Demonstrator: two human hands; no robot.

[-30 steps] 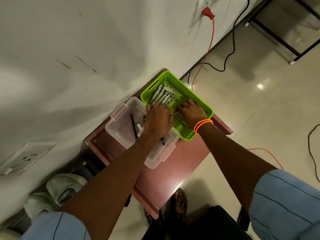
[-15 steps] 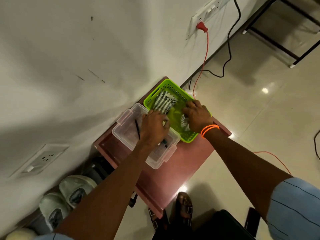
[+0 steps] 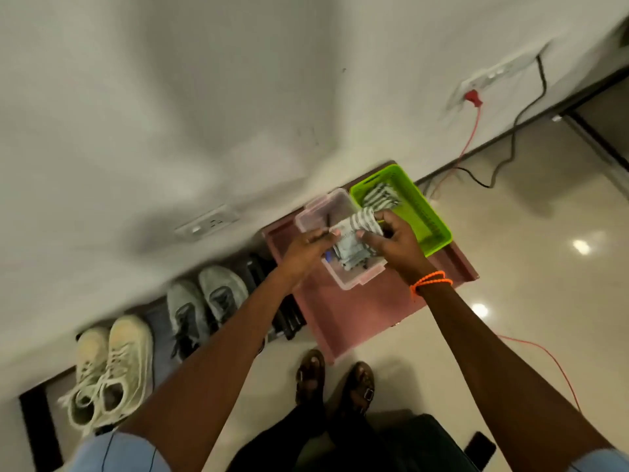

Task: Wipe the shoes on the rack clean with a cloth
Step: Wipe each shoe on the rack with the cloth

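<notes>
Cloth: a grey-and-white striped cloth is up in both hands, held over the clear plastic box; its lower part hangs crumpled into the box mouth.
Right hand: the right hand has its fingers curled onto the cloth's right side, thumb pinching the fabric near the middle. An orange thread band sits at the wrist.
Left hand: the left hand comes in from the left, fingertips pinching the cloth's near-left edge over the box rim.
Green basket: a bright green slotted basket stands just beside the box, at the wall end; more striped fabric lies folded inside it.
Bench: box and basket both stand on a low reddish-pink bench set against the white wall.
Shoes: on the rack to the left sit a pair of grey sneakers and, further left, a pair of cream lace-up sneakers, toes toward the wall. Dark footwear sits between the grey pair and the bench, too blurred to make out.
Floor: glossy pale tiles; two sandalled feet stand just in front of the bench.
Wall: a red plug with an orange cord and a black cable hang from a socket strip at upper right.
</notes>
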